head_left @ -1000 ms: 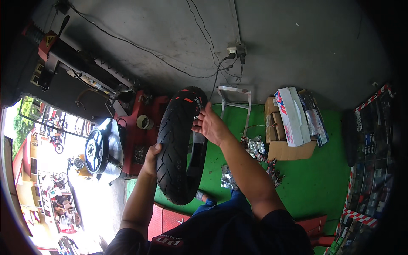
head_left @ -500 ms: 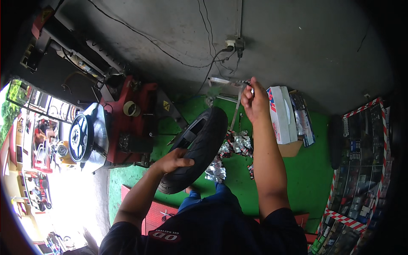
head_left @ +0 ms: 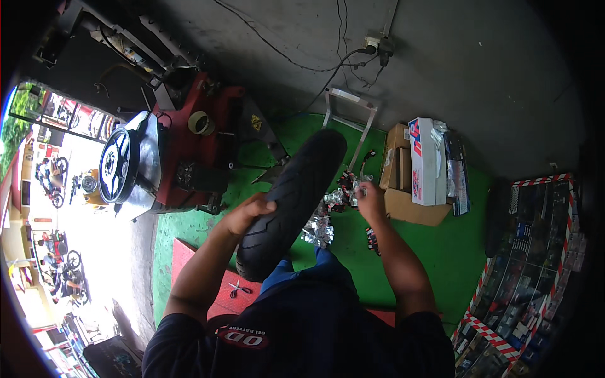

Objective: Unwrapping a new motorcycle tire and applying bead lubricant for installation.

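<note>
A black motorcycle tyre [head_left: 293, 205] stands tilted in front of me. My left hand [head_left: 247, 214] grips its left side, thumb lying over the tread. To the right of the tyre is my right hand [head_left: 370, 200], its fingers curled closed; what they hold, if anything, I cannot make out. It appears in front of crumpled silver foil wrapping [head_left: 319, 232] that lies on the green floor [head_left: 416, 252] with dark printed strips. The tyre's inner side is turned away from view.
At left stands a red tyre-changing machine [head_left: 189, 138] with a black spoked wheel [head_left: 118, 167] on it. Cardboard boxes [head_left: 413, 208] and a metal frame [head_left: 353, 97] are by the wall. Scissors [head_left: 238, 289] lie on a red mat [head_left: 220, 302]. A striped-edge display case [head_left: 523, 252] is at right.
My right hand has come down from its raised position, where a patterned strip trailed from it, to near the foil. The tyre has turned, showing more tread. My view has shifted.
</note>
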Available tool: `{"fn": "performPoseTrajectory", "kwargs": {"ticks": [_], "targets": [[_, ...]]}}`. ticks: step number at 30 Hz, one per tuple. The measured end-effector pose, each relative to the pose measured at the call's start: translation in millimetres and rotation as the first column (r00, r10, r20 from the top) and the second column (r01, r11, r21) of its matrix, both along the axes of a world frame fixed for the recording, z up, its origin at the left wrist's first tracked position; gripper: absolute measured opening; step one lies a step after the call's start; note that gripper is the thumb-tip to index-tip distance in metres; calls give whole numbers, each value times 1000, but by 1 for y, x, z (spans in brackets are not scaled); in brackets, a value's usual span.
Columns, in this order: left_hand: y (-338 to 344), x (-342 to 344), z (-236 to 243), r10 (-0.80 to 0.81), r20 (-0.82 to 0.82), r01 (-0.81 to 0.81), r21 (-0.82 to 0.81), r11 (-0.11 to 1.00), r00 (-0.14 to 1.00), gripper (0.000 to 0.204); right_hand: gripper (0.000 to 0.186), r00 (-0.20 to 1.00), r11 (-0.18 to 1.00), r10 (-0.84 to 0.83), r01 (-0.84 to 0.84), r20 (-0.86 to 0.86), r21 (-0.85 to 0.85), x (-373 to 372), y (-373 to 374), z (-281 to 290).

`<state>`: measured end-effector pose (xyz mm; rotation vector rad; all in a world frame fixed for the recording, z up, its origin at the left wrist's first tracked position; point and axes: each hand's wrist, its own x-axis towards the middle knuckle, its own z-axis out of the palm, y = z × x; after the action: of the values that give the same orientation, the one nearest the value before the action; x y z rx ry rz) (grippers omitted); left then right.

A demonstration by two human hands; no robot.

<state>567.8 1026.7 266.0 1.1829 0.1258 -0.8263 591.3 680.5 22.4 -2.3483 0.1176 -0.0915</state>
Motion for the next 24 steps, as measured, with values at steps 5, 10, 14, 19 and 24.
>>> {"fn": "performPoseTrajectory", "kwargs": {"ticks": [5, 10, 14, 19, 24], "targets": [[-3, 4, 43, 311, -158, -337, -181, 924, 937, 76, 51, 840, 885, 465, -442, 280, -143, 4, 115, 81], [-15, 18, 75, 391, -90, -391, -424, 817, 916, 75, 59, 949, 407, 287, 2, 130, -913, 52, 158, 18], [9, 4, 92, 474, -35, -419, -528, 739, 880, 72, 52, 845, 587, 534, -400, -34, -704, 79, 168, 54], [42, -22, 91, 472, 112, -415, -332, 847, 874, 78, 57, 870, 884, 466, -456, 159, -101, 85, 166, 102], [55, -38, 106, 488, 191, -440, -245, 864, 852, 84, 81, 855, 734, 381, -511, -351, -448, 95, 75, 84]]}}
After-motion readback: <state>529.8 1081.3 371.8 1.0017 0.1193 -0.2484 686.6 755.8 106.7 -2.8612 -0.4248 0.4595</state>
